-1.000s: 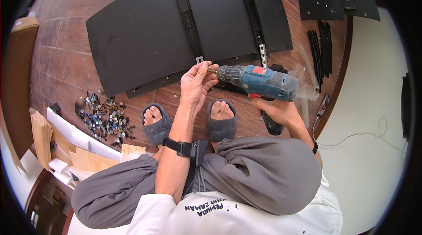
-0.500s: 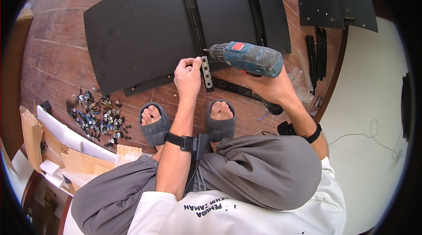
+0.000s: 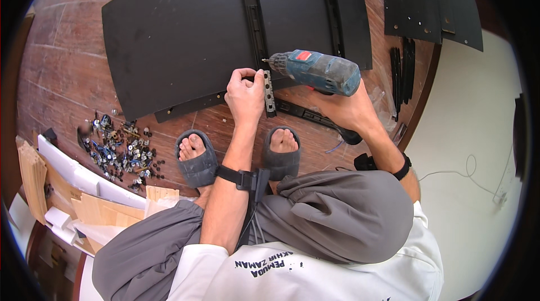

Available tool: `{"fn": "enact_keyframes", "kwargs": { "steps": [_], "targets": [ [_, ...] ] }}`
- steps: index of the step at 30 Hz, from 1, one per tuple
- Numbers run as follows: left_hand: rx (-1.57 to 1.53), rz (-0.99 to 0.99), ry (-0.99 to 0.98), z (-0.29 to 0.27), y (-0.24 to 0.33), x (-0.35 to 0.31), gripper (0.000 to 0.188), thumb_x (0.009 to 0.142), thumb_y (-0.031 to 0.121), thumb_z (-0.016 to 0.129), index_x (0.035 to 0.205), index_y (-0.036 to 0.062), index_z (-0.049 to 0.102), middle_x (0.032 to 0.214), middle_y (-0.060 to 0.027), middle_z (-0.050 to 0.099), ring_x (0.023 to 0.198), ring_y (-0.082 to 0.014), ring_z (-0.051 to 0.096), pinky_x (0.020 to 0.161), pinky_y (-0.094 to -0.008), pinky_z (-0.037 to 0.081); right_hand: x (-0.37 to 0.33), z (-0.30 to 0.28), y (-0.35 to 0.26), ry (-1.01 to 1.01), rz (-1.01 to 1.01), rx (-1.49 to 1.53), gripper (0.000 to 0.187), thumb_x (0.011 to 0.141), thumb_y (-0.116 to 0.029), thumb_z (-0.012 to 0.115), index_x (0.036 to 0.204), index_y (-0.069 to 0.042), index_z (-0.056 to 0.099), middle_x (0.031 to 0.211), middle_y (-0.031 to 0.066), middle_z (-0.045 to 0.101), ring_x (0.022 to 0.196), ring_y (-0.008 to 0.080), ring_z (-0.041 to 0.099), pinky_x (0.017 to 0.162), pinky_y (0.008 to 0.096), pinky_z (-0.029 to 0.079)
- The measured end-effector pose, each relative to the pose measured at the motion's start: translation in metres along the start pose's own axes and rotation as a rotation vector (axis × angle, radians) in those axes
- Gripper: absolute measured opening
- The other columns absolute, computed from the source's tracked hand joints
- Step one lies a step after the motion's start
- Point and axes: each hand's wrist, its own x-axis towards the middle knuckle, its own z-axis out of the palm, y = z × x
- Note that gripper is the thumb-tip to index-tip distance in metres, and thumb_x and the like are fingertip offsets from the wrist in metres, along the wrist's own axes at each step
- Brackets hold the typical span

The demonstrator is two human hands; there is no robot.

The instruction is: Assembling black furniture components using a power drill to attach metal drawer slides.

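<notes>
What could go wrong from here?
The tip of the drill in the right hand sits close to the left hand, so a slip might injure those fingers. The perforated metal strip appears to extend past the near edge of the black panel, so it might shift under pressure. The toes are bare in open sandals, so a dropped drill could hurt them.

- Support: reddish-brown floor (image 3: pixel 62 64) with pale joint lines.
- Upper area: large, flat, black panel (image 3: pixel 174 36) lies over a second black panel (image 3: pixel 188 108).
- Left: small metal screws and dark round fittings (image 3: pixel 126 152) lie heaped.
- Right: narrow black strips (image 3: pixel 407 70) lie side by side.
- Center: two dark grey open-toed sandals (image 3: pixel 198 169) rest apart.
</notes>
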Motion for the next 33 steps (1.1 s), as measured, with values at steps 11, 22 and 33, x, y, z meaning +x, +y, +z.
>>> {"fn": "enact_keyframes", "kwargs": {
  "steps": [11, 22, 33],
  "targets": [
    [-0.065, -0.033, 0.007, 0.001, 0.001, 0.001, 0.022, 0.081, 0.022, 0.073, 0.083, 0.0018, 0.064, 0.051, -0.0024, 0.056, 0.047, -0.0120, 0.052, 0.053, -0.0312, 0.044, 0.017, -0.011, -0.032, -0.131, -0.005, -0.167, 0.024, 0.073, -0.015, 0.065, 0.092, 0.000, 0.067, 0.083, 0.0238, 0.067, 0.082, 0.0439, 0.063, 0.073, 0.0416, 0.054],
    [-0.170, -0.024, -0.001, 0.002, -0.007, 0.004, 0.022, 0.081, 0.019, 0.074, 0.083, -0.0013, 0.065, 0.053, 0.0052, 0.054, 0.049, -0.0008, 0.044, 0.047, -0.0204, 0.035, 0.023, -0.013, -0.045, -0.163, 0.049, -0.258, 0.023, 0.073, -0.016, 0.064, 0.092, -0.003, 0.069, 0.084, 0.0219, 0.068, 0.084, 0.0422, 0.064, 0.076, 0.0408, 0.055],
    [-0.195, -0.088, -0.008, 0.002, -0.006, 0.006, 0.020, 0.077, 0.018, 0.074, 0.080, 0.0007, 0.066, 0.052, -0.0012, 0.058, 0.048, -0.0080, 0.052, 0.053, -0.0270, 0.044, 0.024, -0.007, -0.042, -0.171, 0.067, -0.269, 0.025, 0.072, -0.018, 0.066, 0.091, -0.002, 0.069, 0.083, 0.0222, 0.068, 0.082, 0.0419, 0.065, 0.076, 0.0417, 0.055]
  ]
}}
